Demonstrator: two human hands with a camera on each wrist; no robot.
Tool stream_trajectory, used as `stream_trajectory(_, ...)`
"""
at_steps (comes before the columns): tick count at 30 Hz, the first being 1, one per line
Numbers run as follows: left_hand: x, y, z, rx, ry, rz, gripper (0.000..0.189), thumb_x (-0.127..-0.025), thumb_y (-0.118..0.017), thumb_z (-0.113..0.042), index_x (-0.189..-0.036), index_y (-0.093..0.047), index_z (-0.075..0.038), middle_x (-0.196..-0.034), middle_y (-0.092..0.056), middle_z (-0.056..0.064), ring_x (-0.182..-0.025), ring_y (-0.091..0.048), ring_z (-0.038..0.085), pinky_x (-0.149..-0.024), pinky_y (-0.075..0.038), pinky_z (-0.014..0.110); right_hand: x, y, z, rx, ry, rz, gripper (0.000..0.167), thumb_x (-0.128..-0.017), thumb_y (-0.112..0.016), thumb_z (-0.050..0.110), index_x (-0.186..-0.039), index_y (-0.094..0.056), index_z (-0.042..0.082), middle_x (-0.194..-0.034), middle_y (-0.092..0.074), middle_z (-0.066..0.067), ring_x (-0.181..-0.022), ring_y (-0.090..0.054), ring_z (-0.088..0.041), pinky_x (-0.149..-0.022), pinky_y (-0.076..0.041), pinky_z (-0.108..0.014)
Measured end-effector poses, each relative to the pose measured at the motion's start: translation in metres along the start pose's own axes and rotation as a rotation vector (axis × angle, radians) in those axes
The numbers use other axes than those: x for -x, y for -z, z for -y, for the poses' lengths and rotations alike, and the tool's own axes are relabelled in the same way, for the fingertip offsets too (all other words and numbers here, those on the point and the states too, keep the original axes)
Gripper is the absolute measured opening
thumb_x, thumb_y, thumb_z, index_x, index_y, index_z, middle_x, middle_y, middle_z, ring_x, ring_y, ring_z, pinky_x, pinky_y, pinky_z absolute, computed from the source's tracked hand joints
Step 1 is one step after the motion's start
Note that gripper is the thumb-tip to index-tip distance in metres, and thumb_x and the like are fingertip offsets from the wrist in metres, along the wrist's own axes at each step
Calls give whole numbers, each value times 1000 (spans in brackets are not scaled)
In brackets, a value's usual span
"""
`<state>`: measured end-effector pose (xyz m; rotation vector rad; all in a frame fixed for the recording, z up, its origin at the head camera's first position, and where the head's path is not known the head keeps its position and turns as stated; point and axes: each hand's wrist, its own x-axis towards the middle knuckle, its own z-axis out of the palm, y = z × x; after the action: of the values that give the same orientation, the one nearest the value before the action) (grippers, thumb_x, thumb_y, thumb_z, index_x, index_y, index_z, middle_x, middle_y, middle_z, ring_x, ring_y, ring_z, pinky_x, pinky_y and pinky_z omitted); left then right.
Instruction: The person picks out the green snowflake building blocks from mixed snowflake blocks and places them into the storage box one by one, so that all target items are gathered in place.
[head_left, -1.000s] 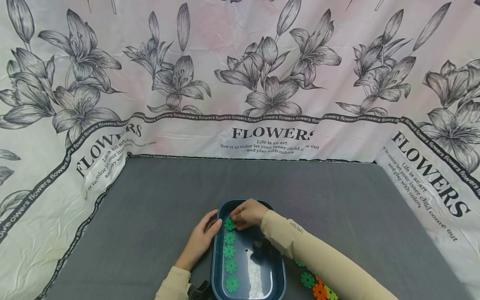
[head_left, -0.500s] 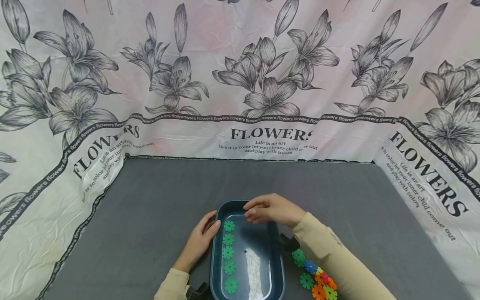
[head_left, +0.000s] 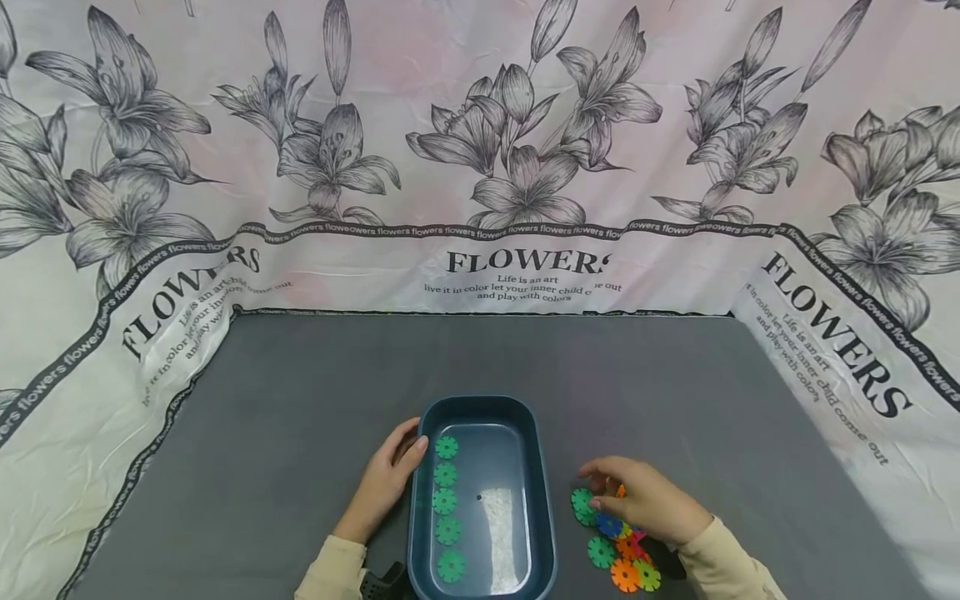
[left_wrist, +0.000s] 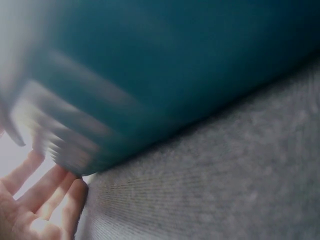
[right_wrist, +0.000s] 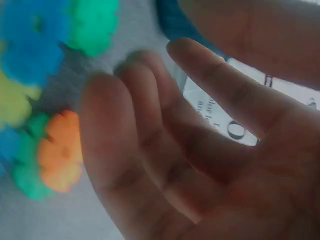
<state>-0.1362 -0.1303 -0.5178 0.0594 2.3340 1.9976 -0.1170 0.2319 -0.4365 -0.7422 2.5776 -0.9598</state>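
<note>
My left hand (head_left: 384,477) holds the left side of a dark blue plastic tray (head_left: 510,467), thumb at the rim and fingers along the outer wall. In the left wrist view, the fingers (left_wrist: 55,200) touch the tray's outside. Several green toothed discs (head_left: 445,502) lie in a column along the tray's left side. Right of the tray, my right hand (head_left: 651,498) reaches over a small pile of coloured discs, its fingers loosely bent and nothing held. Beneath its fingertips are a green disc (head_left: 582,507) and a blue disc (head_left: 609,525); the palm covers part of the pile.
More discs in the pile include an orange disc (head_left: 625,575), a yellow-green disc (head_left: 647,576) and another green disc (head_left: 601,552). A grey cloth (head_left: 337,367) covers the table. Behind and along the sides hangs a white flower-printed cloth (head_left: 360,271).
My right hand has left the tray's upper left, where it was at a green disc, and moved right and down over the pile. The left hand stays at the tray's side.
</note>
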Motion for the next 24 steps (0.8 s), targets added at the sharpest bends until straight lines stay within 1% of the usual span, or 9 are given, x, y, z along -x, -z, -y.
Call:
stream_trajectory(3,1,1,0,0,10,-8,47,-97,-57,-31,-140,-46,-14,-138,-52,9,-125,-50,19,-96,-40,14,-1,-12,-4,54,-26,-17,34,-86,-72,18,-118,-62,10,-104,-59,1,-87,-51,-10,-71,-47,-28)
stream_trajectory(6,1,1,-1,-8,17,-13,48,-97,-57,-30,-140,-46,-13,-137,-53,10,-124,-50,18,-96,-41,14,-1,-23,-7,120,-29,-63,33,-82,-74,14,-114,-65,13,-105,-57,3,-92,-48,-16,-75,-44,-30)
stream_trajectory(8,1,0,-2,-14,20,-12,48,-97,-57,-31,-140,-46,-14,-137,-53,9,-124,-51,18,-97,-41,15,0,-28,-9,150,-23,-105,32,-79,-76,11,-109,-66,14,-103,-57,4,-92,-45,-17,-75,-42,-29)
stream_trajectory(12,0,0,-3,-15,11,-9,47,-97,-56,-32,-140,-46,-14,-137,-53,9,-124,-51,20,-97,-42,18,1,-31,-10,148,-19,-167,28,-76,-78,8,-98,-63,15,-98,-57,6,-89,-44,-15,-73,-40,-27)
stream_trajectory(15,0,0,-3,-11,4,-10,46,-97,-57,-31,-139,-47,-14,-136,-53,9,-124,-51,21,-97,-42,18,0,-28,-9,83,-47,-156,24,-79,-76,7,-92,-58,16,-91,-58,7,-83,-51,-11,-69,-44,-25)
stream_trajectory(18,-1,0,-4,0,-2,-5,45,-97,-57,-30,-138,-48,-13,-136,-53,9,-124,-51,20,-97,-42,17,-2,-20,-6,-28,-100,-114,17,-84,-71,8,-89,-57,14,-84,-61,5,-75,-58,-6,-63,-48,-24)
stream_trajectory(21,-2,0,-4,2,-2,-1,44,-97,-57,-29,-138,-49,-13,-136,-53,9,-124,-51,20,-97,-41,16,-6,-9,-1,-185,-163,-77,10,-89,-67,10,-92,-58,9,-83,-63,-2,-70,-61,-11,-59,-51,-28)
stream_trajectory(22,-2,0,-3,3,3,-1,44,-97,-57,-30,-138,-49,-14,-136,-53,8,-124,-51,20,-97,-41,16,-8,-5,2,-233,-178,-69,11,-90,-66,11,-95,-59,6,-84,-63,-4,-71,-62,-15,-59,-52,-30)
stream_trajectory(24,-2,0,-3,3,4,-3,44,-97,-57,-30,-137,-49,-14,-136,-53,8,-124,-51,20,-97,-41,16,-13,4,9,-315,-186,-59,17,-91,-65,12,-102,-60,0,-85,-62,-8,-71,-64,-21,-61,-55,-34)
